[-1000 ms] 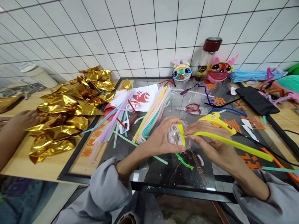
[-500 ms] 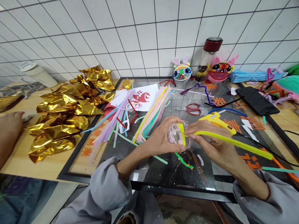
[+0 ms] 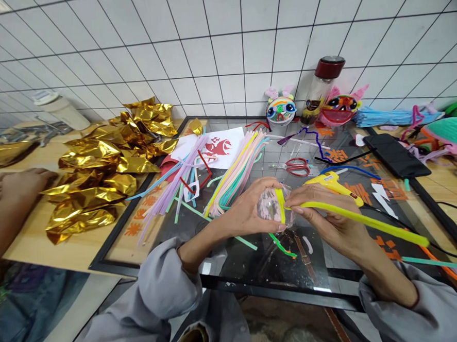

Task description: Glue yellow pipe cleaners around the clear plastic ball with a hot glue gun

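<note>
A clear plastic ball with pinkish patches sits in my left hand, whose fingers and thumb curl round its left side. A yellow pipe cleaner runs across the ball as a short band and stretches away to the right. My right hand pinches this pipe cleaner close against the ball's right side. Behind my right hand lies a yellow hot glue gun, partly covered by it. Red-handled scissors rest farther back. A bent green pipe cleaner lies below the ball.
Bundled pipe cleaners and crumpled gold foil lie to the left. Another person's hand rests at far left. Along the wall stand a decorated animal head, a glass bottle and a pink one. A black phone lies right.
Both hands keep nearly the same hold on the ball and the yellow pipe cleaner. The whole view has shifted slightly. The other person's hand at far left has moved a little to the right.
</note>
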